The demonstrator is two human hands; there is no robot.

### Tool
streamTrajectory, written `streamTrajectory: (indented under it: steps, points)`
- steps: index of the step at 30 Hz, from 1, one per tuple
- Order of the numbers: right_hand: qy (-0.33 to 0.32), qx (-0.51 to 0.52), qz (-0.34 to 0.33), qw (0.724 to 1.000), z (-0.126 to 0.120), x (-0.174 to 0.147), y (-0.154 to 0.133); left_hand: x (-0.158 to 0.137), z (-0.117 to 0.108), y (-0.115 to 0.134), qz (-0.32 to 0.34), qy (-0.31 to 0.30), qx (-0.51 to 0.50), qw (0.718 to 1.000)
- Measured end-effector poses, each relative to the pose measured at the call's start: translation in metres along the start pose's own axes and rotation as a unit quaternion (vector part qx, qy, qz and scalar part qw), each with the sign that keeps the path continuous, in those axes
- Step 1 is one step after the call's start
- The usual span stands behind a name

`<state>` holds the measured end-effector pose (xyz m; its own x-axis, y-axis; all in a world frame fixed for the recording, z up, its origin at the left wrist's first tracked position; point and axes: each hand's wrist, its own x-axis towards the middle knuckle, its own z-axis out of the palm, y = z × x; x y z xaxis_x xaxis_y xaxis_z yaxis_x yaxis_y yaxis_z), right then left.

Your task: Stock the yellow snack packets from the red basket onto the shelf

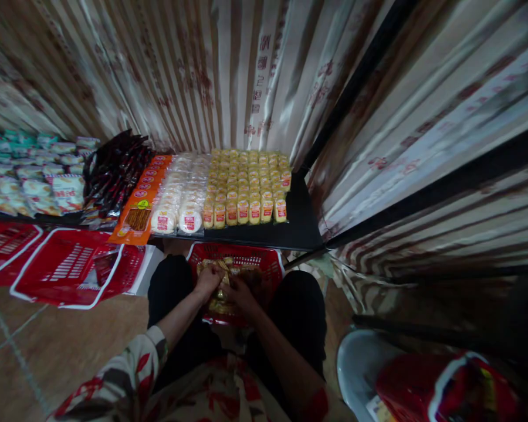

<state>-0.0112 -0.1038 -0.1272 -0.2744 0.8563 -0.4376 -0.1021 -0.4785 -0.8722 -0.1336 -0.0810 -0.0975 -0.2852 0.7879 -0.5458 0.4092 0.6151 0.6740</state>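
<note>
Between my knees stands a red plastic basket point(270, 258) with several yellow-gold wrapped snack packs point(220, 306) in it. My left hand point(210, 280) and my right hand point(240, 293) are close together over the basket, fingers bent around one of these yellow-gold packs. The dim light hides the exact finger positions. Just beyond the basket, on a black shelf point(301, 220), yellow packaged cakes point(243, 208) stand in tidy rows. Left of them lie white round packaged snacks point(176, 202).
An orange snack bag point(136, 214), dark packets point(117, 170) and white-and-green packets point(35, 176) fill the shelf's left. More red baskets point(70, 264) sit below. Striped printed sheeting point(229, 70) and a dark pole point(356, 76) border the shelf. A grey stool point(356, 363) is at lower right.
</note>
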Motion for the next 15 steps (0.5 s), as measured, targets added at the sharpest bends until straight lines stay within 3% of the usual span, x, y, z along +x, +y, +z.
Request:
streamTrajectory:
  steps: [3, 9, 15]
  points:
    - [-0.016, -0.058, -0.017, 0.998, -0.01, -0.013, -0.019, -0.01, 0.002, 0.013, 0.019, -0.017, -0.065, 0.998]
    - [-0.064, -0.015, 0.025, 0.998, -0.035, -0.039, -0.066, -0.033, -0.003, 0.039, -0.008, -0.171, -0.193, 0.966]
    - [-0.013, 0.04, -0.006, 0.999, -0.049, -0.054, -0.105, -0.05, -0.007, 0.059, -0.03, -0.16, -0.296, 0.941]
